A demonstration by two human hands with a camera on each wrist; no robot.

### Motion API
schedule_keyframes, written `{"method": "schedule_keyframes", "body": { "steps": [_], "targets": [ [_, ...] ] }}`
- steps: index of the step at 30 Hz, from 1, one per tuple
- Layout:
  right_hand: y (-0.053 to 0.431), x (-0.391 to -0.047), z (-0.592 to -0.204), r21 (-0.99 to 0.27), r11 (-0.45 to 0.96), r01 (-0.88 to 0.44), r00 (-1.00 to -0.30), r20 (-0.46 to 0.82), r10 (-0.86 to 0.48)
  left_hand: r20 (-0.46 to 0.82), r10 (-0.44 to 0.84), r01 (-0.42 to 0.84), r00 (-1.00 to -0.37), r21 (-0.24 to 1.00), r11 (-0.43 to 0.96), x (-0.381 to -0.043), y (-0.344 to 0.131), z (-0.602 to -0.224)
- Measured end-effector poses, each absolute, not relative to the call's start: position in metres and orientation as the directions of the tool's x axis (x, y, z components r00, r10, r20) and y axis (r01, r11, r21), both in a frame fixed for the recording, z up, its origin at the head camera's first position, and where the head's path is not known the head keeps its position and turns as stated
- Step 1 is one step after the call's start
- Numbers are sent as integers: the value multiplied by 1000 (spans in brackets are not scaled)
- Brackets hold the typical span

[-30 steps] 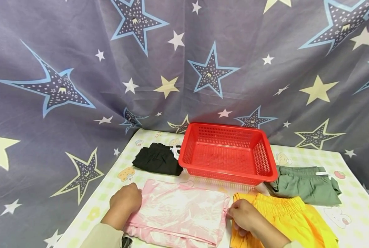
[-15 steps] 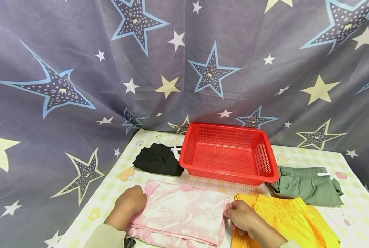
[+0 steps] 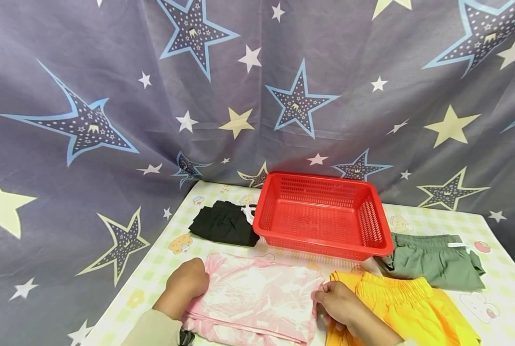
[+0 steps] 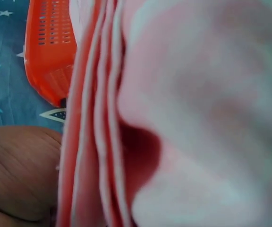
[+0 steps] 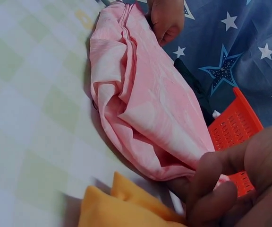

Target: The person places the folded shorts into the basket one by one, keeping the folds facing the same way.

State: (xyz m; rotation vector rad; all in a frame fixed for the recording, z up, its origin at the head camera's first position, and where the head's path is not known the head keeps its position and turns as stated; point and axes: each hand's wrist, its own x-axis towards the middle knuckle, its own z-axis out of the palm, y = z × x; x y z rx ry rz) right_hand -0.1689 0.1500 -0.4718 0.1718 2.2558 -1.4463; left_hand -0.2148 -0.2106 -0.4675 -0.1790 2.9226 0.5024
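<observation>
A folded pink-and-white patterned garment (image 3: 257, 298) lies on the table near its front. At the garment's left edge, my left hand (image 3: 190, 278) grips the cloth with curled fingers; the fingertips are hidden. My right hand (image 3: 337, 302) pinches the opposite edge between thumb and fingers, beside the yellow shorts (image 3: 400, 298). Several stacked layers of the garment (image 4: 103, 118) fill the left wrist view, with part of the left hand (image 4: 20, 175) at lower left. In the right wrist view, the curled right hand (image 5: 230, 184) is at the garment's near corner.
A red perforated basket (image 3: 322, 247) stands behind the garment. Black shorts (image 3: 224, 223) with a white drawstring lie left of it, and folded green shorts (image 3: 434, 262) lie to its right. A star-patterned curtain (image 3: 257, 96) hangs behind the checked table (image 3: 153, 274).
Both hands keep hold of the pink garment's edges. The left hand has shifted slightly right and the right hand slightly inward; the whole view has also drifted a little.
</observation>
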Motion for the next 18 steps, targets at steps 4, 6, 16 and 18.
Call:
{"method": "schedule_keyframes", "body": {
  "steps": [4,6,16,18],
  "targets": [
    [152,-168,-472,-831,459,314,-890,-426,-162,-201,-75,-136,-977,312,940,-216,-209,-469],
    [152,-168,-472,-833,458,310,-890,-423,-168,-211,-70,-137,-975,321,937,-216,-210,-470],
    [151,-167,-477,-839,452,303,-914,-390,-113,-202,-2,-106,-979,507,856,-218,-220,-462],
    [151,-167,-477,-844,446,298,-918,-381,-106,-209,5,-110,-978,536,837,-218,-222,-462]
  ]
}}
